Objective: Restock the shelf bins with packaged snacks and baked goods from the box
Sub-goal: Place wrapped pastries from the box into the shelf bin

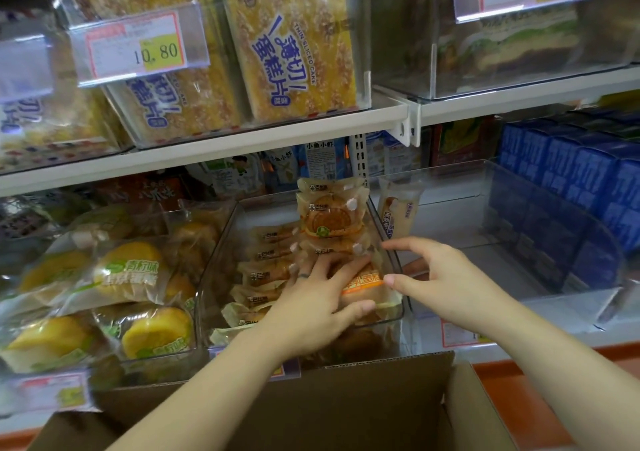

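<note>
A white metal shelving unit point(277, 145) is seen ahead of both hands, and an open brown cardboard box point(346, 405) is held below the forearms. Above the hands, large clear-wrapped packs of yellow thin sliced cake point(294, 42) are stood in a transparent bin, and a red-and-yellow price tag marked 10.80 point(138, 48) is clipped to its front. Far to the right of the right hand, dark blue cartons point(588, 180) are lined up.

To the left of the left hand, clear bags of yellow round cakes with green labels point(128, 270) are piled. A clear plastic shelf bin point(216, 267) is placed directly under the left hand, and tan-wrapped round cakes point(273, 253) are stacked in it. More of them are stood on edge beyond the fingertips, at the back. A second clear plastic bin point(502, 215) is set just beyond the right hand, and one cream-coloured upright snack packet point(398, 208) is leaned at its back left corner.

The left hand point(325, 298) is laid inside the first bin. An orange-labelled cake pack point(363, 281) at the bin's front right corner is grasped by it, with the fingers spread over the top and the thumb curled round the near edge.

The right hand point(446, 277) is released and nothing is held. Its spread fingers are pointed at the first bin's right wall, just beside the grasped pack.
</note>
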`<state>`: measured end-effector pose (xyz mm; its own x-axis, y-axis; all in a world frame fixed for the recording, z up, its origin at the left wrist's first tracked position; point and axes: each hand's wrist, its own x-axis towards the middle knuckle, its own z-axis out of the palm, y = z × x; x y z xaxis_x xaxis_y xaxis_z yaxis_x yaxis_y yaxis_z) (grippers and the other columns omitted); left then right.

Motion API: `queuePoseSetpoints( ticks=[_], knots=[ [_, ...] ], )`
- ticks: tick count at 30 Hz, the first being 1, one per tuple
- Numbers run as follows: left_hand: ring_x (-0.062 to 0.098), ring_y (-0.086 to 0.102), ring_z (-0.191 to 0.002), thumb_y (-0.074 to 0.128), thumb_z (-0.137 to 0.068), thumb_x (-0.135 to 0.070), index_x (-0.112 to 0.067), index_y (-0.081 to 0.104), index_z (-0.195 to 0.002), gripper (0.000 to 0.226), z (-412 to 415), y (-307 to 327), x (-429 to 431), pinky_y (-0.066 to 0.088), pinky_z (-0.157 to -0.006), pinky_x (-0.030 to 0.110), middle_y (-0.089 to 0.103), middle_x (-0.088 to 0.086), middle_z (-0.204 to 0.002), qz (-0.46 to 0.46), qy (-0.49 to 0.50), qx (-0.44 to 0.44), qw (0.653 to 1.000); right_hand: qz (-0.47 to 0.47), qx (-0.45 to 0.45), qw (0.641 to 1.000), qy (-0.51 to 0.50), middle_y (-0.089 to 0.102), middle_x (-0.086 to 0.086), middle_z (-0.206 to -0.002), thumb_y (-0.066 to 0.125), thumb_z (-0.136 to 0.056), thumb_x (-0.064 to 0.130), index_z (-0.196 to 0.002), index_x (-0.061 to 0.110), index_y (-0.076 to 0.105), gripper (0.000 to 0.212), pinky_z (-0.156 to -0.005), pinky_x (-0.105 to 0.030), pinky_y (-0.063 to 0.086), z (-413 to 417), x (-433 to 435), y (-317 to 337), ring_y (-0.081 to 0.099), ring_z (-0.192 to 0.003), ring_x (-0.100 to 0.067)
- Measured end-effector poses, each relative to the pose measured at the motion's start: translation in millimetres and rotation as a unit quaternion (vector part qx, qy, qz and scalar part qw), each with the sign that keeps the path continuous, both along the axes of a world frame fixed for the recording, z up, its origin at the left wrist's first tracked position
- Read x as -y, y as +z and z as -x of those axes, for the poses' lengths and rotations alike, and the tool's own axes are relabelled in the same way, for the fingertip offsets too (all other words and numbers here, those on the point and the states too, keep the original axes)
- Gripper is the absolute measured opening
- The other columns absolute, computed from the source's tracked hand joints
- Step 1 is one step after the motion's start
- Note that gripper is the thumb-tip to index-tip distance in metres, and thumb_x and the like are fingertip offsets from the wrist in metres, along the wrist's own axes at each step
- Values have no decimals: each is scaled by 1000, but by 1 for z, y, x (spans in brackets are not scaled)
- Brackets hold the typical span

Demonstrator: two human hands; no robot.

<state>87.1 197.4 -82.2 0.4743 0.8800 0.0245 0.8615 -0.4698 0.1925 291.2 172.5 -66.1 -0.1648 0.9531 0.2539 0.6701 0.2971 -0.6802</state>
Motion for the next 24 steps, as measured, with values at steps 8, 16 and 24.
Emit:
queuePoseSetpoints(
  ticks=[8,16,24],
  knots=[
    [15,22,-132,55,-88,-53,-51,24,-143,63,2,14,-13,28,-111,39,28,-8,-143,-67,-39,22,997,-9,11,1000,-5,47,14,-136,64,-88,33,-133,36,47,47,-90,-15,30,-1,-1,0,34,-111,7],
    [25,12,-141,47,-92,-56,-55,14,-144,62,-2,4,-22,16,-117,48,11,-9,-148,40,0,4,999,-5,-4,1000,-4,45,19,-125,64,-88,32,-130,37,49,44,-80,-11,33,0,-1,0,42,-106,5],
    [15,-3,-145,12,-86,-73,-62,19,-139,55,-4,1,-20,-8,-114,58,9,-13,-155,33,-36,-4,999,2,-7,1000,-3,46,15,-137,64,-87,33,-132,39,47,48,-94,-21,37,2,-1,-3,45,-119,-3]
  ],
)
